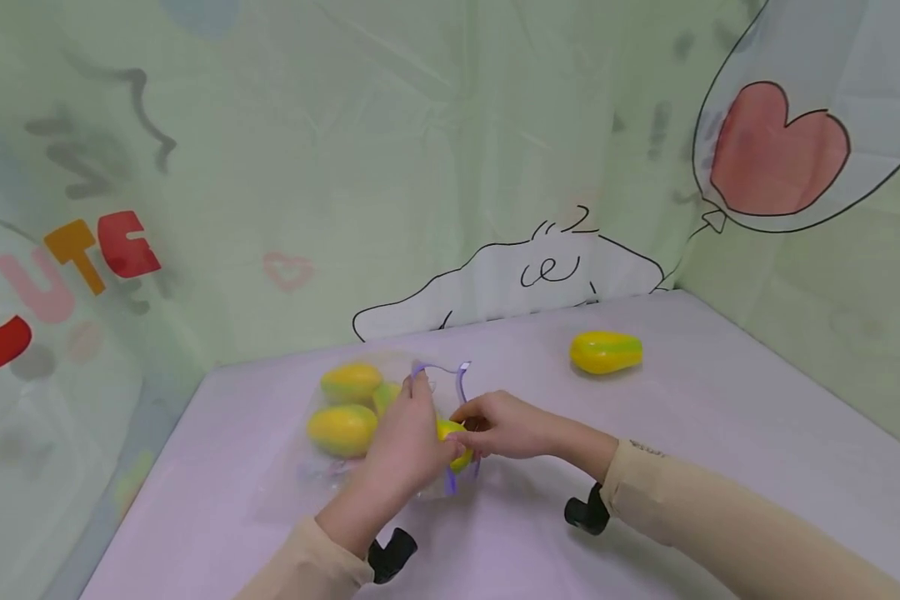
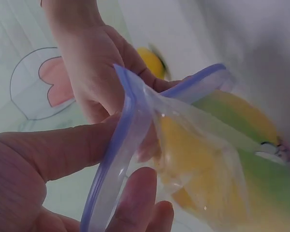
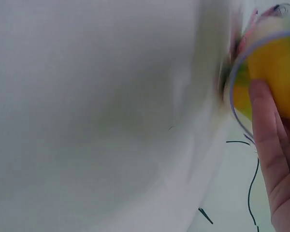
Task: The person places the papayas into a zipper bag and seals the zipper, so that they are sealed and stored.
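Note:
A clear zip bag (image 1: 288,487) with a purple-blue zip edge lies on the table, its mouth facing right. Inside are several yellow-green papayas (image 1: 341,431). My left hand (image 1: 407,442) pinches the bag's rim between thumb and fingers, as the left wrist view shows. At the opening, my right hand (image 1: 506,425) grips another papaya (image 1: 461,459), which is partly hidden by both hands. In the right wrist view, its fingers (image 3: 268,130) lie along that papaya, within the loop of the zip edge (image 3: 232,92).
One more papaya (image 1: 605,352) lies by itself at the back right of the pale table (image 1: 720,400). Printed curtains (image 1: 420,167) stand behind the table and along its sides. Black devices (image 1: 588,510) are worn at both wrists.

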Demonstrator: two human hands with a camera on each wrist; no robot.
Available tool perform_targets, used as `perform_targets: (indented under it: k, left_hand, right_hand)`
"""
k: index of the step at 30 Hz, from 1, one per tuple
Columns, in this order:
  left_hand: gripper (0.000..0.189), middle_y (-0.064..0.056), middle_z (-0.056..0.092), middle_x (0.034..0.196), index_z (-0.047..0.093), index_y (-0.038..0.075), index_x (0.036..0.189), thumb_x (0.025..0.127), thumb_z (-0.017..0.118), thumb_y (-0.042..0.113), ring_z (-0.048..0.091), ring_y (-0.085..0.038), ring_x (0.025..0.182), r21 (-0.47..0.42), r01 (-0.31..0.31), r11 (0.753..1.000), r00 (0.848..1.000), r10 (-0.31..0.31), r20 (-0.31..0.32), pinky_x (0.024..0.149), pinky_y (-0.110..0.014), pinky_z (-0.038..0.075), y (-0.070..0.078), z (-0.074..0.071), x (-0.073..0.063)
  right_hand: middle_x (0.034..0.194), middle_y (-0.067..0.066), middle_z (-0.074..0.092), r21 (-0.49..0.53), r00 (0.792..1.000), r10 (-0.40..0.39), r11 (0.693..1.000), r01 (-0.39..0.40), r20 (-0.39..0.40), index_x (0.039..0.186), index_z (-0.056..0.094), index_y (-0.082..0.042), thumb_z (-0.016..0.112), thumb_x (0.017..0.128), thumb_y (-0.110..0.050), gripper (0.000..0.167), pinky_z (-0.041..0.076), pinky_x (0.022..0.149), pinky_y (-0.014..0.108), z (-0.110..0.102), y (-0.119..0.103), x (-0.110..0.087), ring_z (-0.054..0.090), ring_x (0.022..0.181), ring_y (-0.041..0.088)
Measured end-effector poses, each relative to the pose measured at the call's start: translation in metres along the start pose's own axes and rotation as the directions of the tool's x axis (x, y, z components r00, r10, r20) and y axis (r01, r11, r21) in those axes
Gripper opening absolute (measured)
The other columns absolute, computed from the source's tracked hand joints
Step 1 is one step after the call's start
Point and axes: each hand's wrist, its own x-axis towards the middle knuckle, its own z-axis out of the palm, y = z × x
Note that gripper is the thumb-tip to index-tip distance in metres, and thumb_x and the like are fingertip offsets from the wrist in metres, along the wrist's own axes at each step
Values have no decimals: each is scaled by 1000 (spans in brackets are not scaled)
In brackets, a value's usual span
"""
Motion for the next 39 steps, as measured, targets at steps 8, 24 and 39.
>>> perform_targets:
  k: [8, 24, 39]
  left_hand:
    - [106, -36, 37, 156, 27, -13, 154, 73, 90, 12, 56, -50, 130, -32, -47, 998, 999, 46, -12, 107, -55, 48, 0, 3, -5]
    - [98, -33, 31, 161, 21, -10, 157, 80, 79, 7, 46, -47, 141, -148, -48, 988, 998, 41, -50, 113, -54, 44, 3, 5, -2]
    - [102, -23, 65, 125, 22, -5, 158, 80, 86, 15, 65, -34, 111, -172, 26, 985, 998, -35, -50, 105, -50, 51, -18, -4, 16]
  right_hand:
    - [121, 6, 71, -97, 993, -118, 989, 114, -31, 123, 65, -9, 81, 87, -14, 40, 58, 85, 24, 13, -7, 1, 70, 101, 19]
    - [97, 1, 71, -20, 980, -197, 980, 197, -1, 109, 72, -4, 60, 95, 6, 21, 52, 83, 20, 15, -4, 6, 56, 86, 4]
    - [129, 21, 68, 189, 983, 21, 982, 14, -182, 135, 61, 4, 60, 103, -11, 35, 58, 94, 28, -57, 26, -44, 70, 111, 27]
